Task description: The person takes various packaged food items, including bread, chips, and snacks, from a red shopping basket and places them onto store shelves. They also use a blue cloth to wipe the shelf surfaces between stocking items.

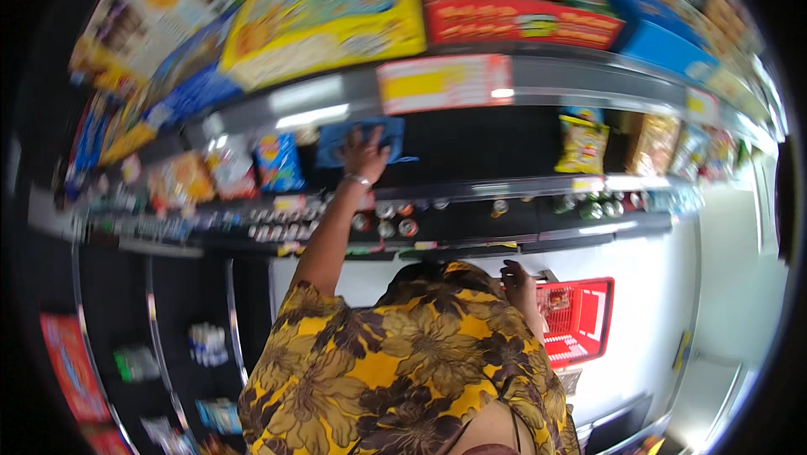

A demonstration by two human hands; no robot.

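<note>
My left hand (367,157) reaches forward to a dark store shelf (479,139), fingers spread flat on a blue cloth (395,133). The cloth lies beneath the palm and fingertips, and a thin strip trails from its right edge. Beside it on the left stands a blue snack bag (278,162). Down at my right side hangs my right hand (519,283), fingers loosely bent and apart, with nothing visible in it. It is nearest a red plastic shopping basket (602,322) that holds a small packet (559,299).
Above, a shelf edge with a price card (446,84) carries a yellow box (328,20) and a red carton (523,23). Yellow chip bags (582,144) stand farther right. Several cans (386,228) line the shelf below. More shelving (151,316) runs along my left.
</note>
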